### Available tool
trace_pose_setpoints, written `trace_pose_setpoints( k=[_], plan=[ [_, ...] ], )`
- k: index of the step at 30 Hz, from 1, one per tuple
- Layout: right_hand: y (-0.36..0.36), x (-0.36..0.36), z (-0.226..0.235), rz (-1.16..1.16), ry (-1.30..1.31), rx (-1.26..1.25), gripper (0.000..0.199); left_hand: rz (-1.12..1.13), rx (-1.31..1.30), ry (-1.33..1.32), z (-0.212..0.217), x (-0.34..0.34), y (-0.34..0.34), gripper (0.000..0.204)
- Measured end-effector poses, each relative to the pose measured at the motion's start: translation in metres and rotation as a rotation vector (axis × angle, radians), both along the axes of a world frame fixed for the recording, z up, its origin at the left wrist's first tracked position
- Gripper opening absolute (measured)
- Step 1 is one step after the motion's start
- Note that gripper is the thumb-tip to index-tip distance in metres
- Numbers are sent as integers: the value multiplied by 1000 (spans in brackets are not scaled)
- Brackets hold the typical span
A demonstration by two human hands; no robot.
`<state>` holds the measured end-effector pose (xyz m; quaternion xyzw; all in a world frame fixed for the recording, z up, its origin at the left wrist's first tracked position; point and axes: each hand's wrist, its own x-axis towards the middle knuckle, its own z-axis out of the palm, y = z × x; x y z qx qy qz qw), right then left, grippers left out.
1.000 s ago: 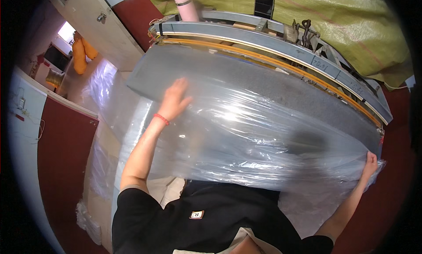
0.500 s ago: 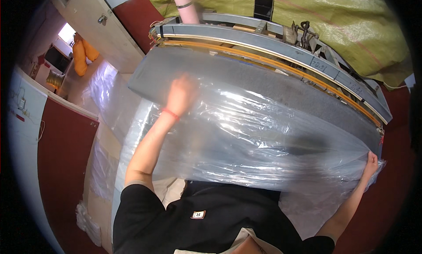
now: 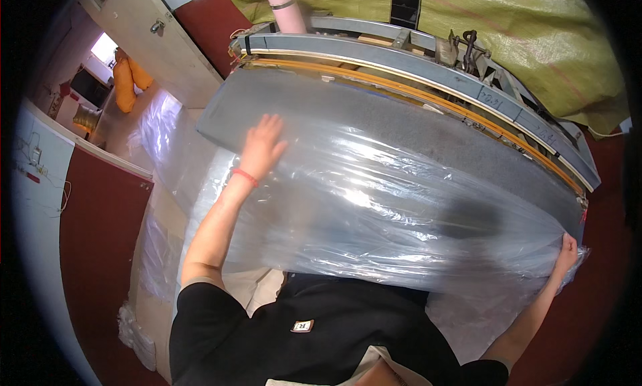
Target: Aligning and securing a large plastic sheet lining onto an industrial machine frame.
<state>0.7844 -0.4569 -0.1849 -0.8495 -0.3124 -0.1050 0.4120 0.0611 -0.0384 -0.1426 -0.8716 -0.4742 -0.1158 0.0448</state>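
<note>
Head camera, looking down: at far left a white wall (image 3: 33, 179) and a dark red panel (image 3: 100, 245) bend along the rim, with an orange bundle (image 3: 124, 82) in a bright doorway behind them, too small to identify. Loose clear plastic (image 3: 160, 139) trails down the left side of the table (image 3: 428, 129), a grey slab whose left corner shows bare. The left hand (image 3: 261, 145) lies flat and open on the plastic sheet (image 3: 401, 212), fingers spread, a red band (image 3: 245, 177) at the wrist; the forearm runs back toward the person's black shirt (image 3: 301, 332), which hides the sheet's near edge. The sheet is clear and crumpled with glare, and covers most of the tabletop from the left hand across to the right corner; a dark patch (image 3: 475, 215) shows through it, its nature unclear. Behind the table runs a grey metal frame (image 3: 414, 62) with an orange strip along its front edge. A pink bottle (image 3: 284, 5), cut off at the top, stands on the frame, a dark flat object (image 3: 405, 8) to its right, then a small metal clamp-like part (image 3: 468, 48), hard to read. Yellow-green cloth (image 3: 521, 32) fills the background. At far right, the right hand (image 3: 567, 252) is closed on the sheet's bunched corner at the table's edge; its fingers are partly hidden in the plastic.
</note>
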Motion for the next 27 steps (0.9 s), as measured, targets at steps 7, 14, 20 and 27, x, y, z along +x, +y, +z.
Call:
trace_pose_setpoints(
  k=[7, 14, 20, 27],
  plan=[
    [-2, 3, -2, -25, 40, 2, 20, -121, 114, -175, -1, 5, 8, 35],
    [-2, 2, 5, -24, 191, 132, 26, 351, 161, -371, -10, 22, 43, 17],
    [7, 25, -6, -42, 627, 488, 32, 320, 182, -760, -22, 38, 72, 13],
    [120, 31, -16, -132, 54, 399, 20, 365, 223, -1078, -24, 57, 162, 18]
  ],
)
